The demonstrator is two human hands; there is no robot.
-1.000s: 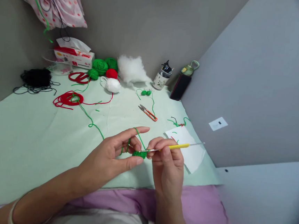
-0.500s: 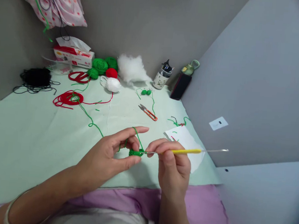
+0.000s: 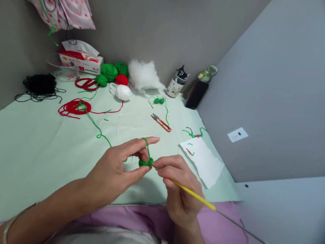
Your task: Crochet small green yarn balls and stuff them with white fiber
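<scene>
My left hand (image 3: 119, 165) pinches a small green crochet piece (image 3: 145, 162) between thumb and fingers. Green yarn (image 3: 148, 147) runs up from the piece over my outstretched left index finger. My right hand (image 3: 183, 188) is closed round a crochet hook (image 3: 194, 194) with a yellow grip. The hook's near tip is at the right edge of the green piece, mostly hidden by my right fingers. Its other metal end slants down to the right. A strand of green yarn trails across the table from the left to my left hand.
Orange thread snips (image 3: 161, 122) lie ahead of my hands, near two small green pieces (image 3: 159, 101). White paper (image 3: 204, 161) with yarn scraps lies at right. Behind stand yarn balls (image 3: 109, 71), white stuffing (image 3: 145, 75), a pen holder (image 3: 176, 84) and a phone (image 3: 197, 95). Red cord (image 3: 74, 106) coils at left.
My right hand has turned, so the hook's far end has swung from nearly level to pointing down right. The right fingertips have come closer to the green piece, which has moved slightly up and left.
</scene>
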